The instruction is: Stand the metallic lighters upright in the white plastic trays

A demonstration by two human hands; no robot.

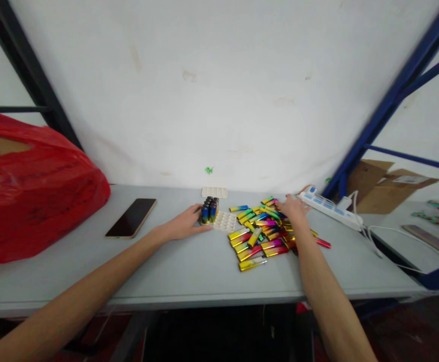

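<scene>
Several blue and dark lighters (pixel 209 210) stand upright at the left end of a white tray with round holes (pixel 226 221). My left hand (pixel 187 222) rests beside them on the left, fingers apart, its fingertips close to the tray. To the right lies a loose pile of shiny lighters (pixel 260 226) in yellow, red, pink, green and blue. At the back right of that pile is my right hand (pixel 293 208); its fingers reach among the lighters, and what they hold, if anything, is too small to make out.
A second white tray (pixel 214 192) lies by the wall. A phone (pixel 132 217) and a red bag (pixel 38 186) are on the left. On the right are a power strip (pixel 332 208) with cables, blue shelf bars and a cardboard box (pixel 388 187).
</scene>
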